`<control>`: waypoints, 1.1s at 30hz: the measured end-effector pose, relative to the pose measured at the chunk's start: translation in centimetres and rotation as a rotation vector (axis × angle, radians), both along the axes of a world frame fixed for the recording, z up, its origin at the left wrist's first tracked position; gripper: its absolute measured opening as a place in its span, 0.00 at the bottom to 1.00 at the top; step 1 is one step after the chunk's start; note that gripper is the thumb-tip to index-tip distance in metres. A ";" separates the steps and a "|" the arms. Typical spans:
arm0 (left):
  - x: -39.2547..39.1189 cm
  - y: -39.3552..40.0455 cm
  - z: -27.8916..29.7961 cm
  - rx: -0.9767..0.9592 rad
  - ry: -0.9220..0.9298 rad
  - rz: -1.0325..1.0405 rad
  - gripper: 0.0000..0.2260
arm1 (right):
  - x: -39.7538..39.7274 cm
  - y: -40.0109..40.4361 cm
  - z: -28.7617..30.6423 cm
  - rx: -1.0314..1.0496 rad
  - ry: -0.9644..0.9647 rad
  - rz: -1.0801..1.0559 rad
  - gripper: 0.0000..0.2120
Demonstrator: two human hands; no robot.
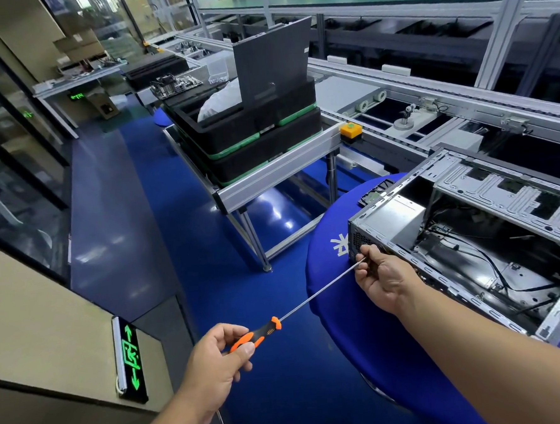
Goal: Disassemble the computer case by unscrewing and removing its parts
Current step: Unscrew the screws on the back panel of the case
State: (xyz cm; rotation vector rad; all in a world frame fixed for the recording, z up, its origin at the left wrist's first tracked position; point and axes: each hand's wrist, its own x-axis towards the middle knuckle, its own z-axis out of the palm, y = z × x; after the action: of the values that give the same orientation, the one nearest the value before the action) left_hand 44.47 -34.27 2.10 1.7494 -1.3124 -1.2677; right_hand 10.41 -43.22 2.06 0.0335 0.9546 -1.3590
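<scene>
1. The computer case (pixel 489 231) lies on its side at the right of the view, open face up, on a round worktop (pixel 336 293) covered in blue cloth. The side cover is off; the interior shows bare metal framing, black cables and a grey metal box in the near-left corner.

2. The left hand (pixel 215 363) has its grip closed round the orange-and-black handle of a long screwdriver (pixel 310 300), thumb on top, fingers curled beneath.

3. The screwdriver's shaft runs up and to the right from the handle toward the case's perforated end panel. Whether the tip is seated in a screw cannot be told; the right hand covers it.

4. The right hand (pixel 382 279) has its grip pinched on the shaft close to the tip, thumb and forefinger on the metal, remaining fingers curled. The hand sits against the lower-left corner of the case, touching its edge rail.

5. The right forearm crosses the lower right of the view, over the blue cloth.

6. Behind the worktop, an aluminium-framed stand (pixel 269 173) carries stacked black trays (pixel 254 138) with green edging. A dark flat panel (pixel 272 61) stands upright in the top tray beside a white bag.

7. A yellow push-button box (pixel 350 131) sits at the stand's corner, next to a conveyor line (pixel 429 104).

8. A green-arrow exit sign (pixel 130 360) is mounted low on the wall at the left, above a glossy blue floor.
</scene>
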 end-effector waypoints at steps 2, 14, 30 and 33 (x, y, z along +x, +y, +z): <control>0.2 0.1 -0.1 0.005 0.023 -0.021 0.05 | 0.0 0.0 0.0 0.001 -0.004 0.001 0.14; -0.2 0.4 0.3 0.109 0.124 -0.072 0.16 | -0.1 0.0 -0.1 0.000 -0.025 -0.001 0.14; -0.9 0.9 1.2 0.080 0.141 -0.090 0.09 | -0.3 -0.2 -0.7 0.009 -0.009 -0.003 0.15; -0.9 0.8 1.4 0.052 0.105 -0.088 0.07 | -0.3 -0.2 -0.6 0.011 -0.012 -0.002 0.15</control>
State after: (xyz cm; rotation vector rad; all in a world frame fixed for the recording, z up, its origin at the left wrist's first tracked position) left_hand 43.61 -33.43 3.45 1.6521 -1.3190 -1.4344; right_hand 10.11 -43.39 1.48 0.0516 0.9520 -1.3541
